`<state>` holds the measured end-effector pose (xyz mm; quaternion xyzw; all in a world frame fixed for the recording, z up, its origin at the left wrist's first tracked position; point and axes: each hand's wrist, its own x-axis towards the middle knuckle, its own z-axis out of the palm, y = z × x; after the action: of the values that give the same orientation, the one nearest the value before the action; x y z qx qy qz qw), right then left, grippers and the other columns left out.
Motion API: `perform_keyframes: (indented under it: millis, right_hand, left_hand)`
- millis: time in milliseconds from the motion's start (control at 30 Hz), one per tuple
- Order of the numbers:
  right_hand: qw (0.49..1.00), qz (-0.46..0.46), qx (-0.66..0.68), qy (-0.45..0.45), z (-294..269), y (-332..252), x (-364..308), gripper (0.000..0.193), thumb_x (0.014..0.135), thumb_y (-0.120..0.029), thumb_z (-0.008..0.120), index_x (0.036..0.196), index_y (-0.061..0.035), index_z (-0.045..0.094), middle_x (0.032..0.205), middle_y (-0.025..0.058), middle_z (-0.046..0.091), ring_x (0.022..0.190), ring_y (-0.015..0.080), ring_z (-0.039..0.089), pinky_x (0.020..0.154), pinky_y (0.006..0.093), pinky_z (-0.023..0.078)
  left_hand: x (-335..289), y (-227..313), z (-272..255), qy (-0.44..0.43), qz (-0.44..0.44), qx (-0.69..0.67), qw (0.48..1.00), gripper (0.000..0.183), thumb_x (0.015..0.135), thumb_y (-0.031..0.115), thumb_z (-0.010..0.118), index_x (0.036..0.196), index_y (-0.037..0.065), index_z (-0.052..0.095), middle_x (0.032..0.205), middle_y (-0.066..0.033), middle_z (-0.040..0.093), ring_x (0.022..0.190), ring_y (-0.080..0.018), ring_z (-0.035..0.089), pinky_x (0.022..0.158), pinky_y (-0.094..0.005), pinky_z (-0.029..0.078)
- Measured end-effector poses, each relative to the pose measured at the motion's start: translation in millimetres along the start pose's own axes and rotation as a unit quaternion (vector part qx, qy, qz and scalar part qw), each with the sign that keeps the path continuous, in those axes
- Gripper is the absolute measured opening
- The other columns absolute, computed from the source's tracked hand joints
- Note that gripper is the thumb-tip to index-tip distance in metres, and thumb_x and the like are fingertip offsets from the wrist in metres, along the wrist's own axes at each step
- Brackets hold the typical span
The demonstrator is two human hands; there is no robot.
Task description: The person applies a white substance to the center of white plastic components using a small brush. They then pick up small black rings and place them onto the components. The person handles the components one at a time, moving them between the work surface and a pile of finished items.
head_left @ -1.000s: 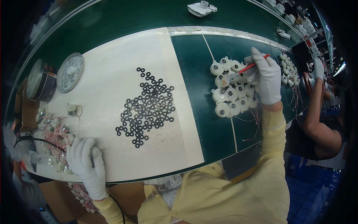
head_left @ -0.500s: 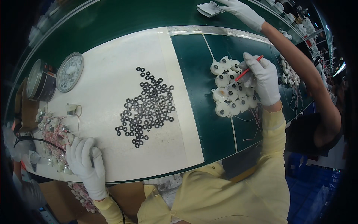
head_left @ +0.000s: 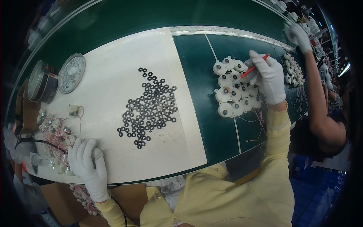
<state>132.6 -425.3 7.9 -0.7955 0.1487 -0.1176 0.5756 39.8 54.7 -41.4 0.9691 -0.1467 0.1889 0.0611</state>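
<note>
My right hand (head_left: 271, 78), in a white glove, pinches a red-handled brush (head_left: 254, 69). The brush slants down to the left, its tip over a cluster of round white motor-like parts (head_left: 237, 108) with dark centres. Thin pink and white wires trail from the cluster onto the green table. My left hand (head_left: 87, 162), also gloved, rests at the near left edge of the white board, holding nothing visible, fingers loosely bent and thumb apart. Its fingertips lie beside a tangled heap of small parts with pink wires (head_left: 56, 138).
Many small black rings (head_left: 151, 106) lie spread over the white board (head_left: 181, 143). At the far left stand a dark tin (head_left: 41, 81) and a round lid (head_left: 71, 73) with whitish stuff. A co-worker's gloved hand (head_left: 299, 37) is at the far right, near another wired cluster (head_left: 293, 70).
My right hand has shifted slightly right and up, with the brush tilted a little flatter. The co-worker's hand has moved right, and the white piece beside it has left the far belt.
</note>
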Motion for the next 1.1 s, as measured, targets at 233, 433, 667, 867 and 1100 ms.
perform_keyframes:
  millis: [233, 433, 667, 867, 1100]
  right_hand:
    - [0.999, -0.034, 0.021, 0.027, -17.0, -16.8, -15.6, 0.039, 0.097, -0.038, 0.074, 0.096, 0.001, 0.074, 0.077, 0.0072, 0.073, 0.049, 0.009, 0.062, 0.043, 0.0188, 0.04]
    - [0.996, 0.058, 0.013, -0.06, -9.3, -15.0, -40.8, 0.036, 0.097, -0.036, 0.072, 0.098, -0.0003, 0.073, 0.078, 0.0081, 0.073, 0.047, 0.0116, 0.062, 0.041, 0.0208, 0.04]
    - [0.995, 0.095, -0.004, -0.042, 7.5, -19.2, -48.9, 0.037, 0.098, -0.037, 0.071, 0.085, -0.0032, 0.071, 0.062, 0.0054, 0.066, 0.043, 0.0114, 0.059, 0.04, 0.0217, 0.039]
    - [0.995, 0.089, 0.015, -0.046, 6.8, -12.6, -45.7, 0.033, 0.099, -0.033, 0.07, 0.088, -0.0018, 0.072, 0.069, 0.0057, 0.069, 0.044, 0.0111, 0.059, 0.041, 0.0218, 0.041]
    - [0.993, 0.081, 0.031, -0.081, -4.3, 2.8, -37.3, 0.037, 0.099, -0.026, 0.069, 0.122, 0.0034, 0.071, 0.097, 0.0104, 0.077, 0.053, 0.0099, 0.064, 0.045, 0.0191, 0.042]
  left_hand:
    - [2.2, 1.1, 1.2, 0.019, 0.0, -0.001, 1.0, 0.03, 0.091, 0.009, 0.067, 0.12, 0.009, 0.067, 0.116, -0.011, 0.068, 0.12, -0.0374, 0.061, 0.112, -0.0582, 0.038]
    - [1.0, 1.6, -0.6, -0.001, -0.005, -0.003, 1.0, 0.028, 0.095, 0.008, 0.063, 0.123, 0.007, 0.066, 0.121, -0.0116, 0.067, 0.126, -0.0366, 0.058, 0.116, -0.0554, 0.034]
    - [-0.5, -0.3, 0.2, -0.008, -0.004, -0.003, 1.0, 0.029, 0.097, 0.008, 0.061, 0.125, 0.006, 0.065, 0.123, -0.0119, 0.067, 0.129, -0.0359, 0.056, 0.118, -0.0535, 0.033]
    - [-0.5, -1.8, 0.6, -0.007, -0.001, -0.003, 1.0, 0.029, 0.097, 0.008, 0.062, 0.125, 0.006, 0.066, 0.123, -0.012, 0.067, 0.129, -0.0358, 0.057, 0.118, -0.0534, 0.033]
    - [0.0, -0.9, 0.5, -0.003, -0.001, -0.004, 1.0, 0.028, 0.097, 0.008, 0.062, 0.125, 0.006, 0.066, 0.122, -0.0119, 0.067, 0.128, -0.0359, 0.057, 0.118, -0.0539, 0.033]
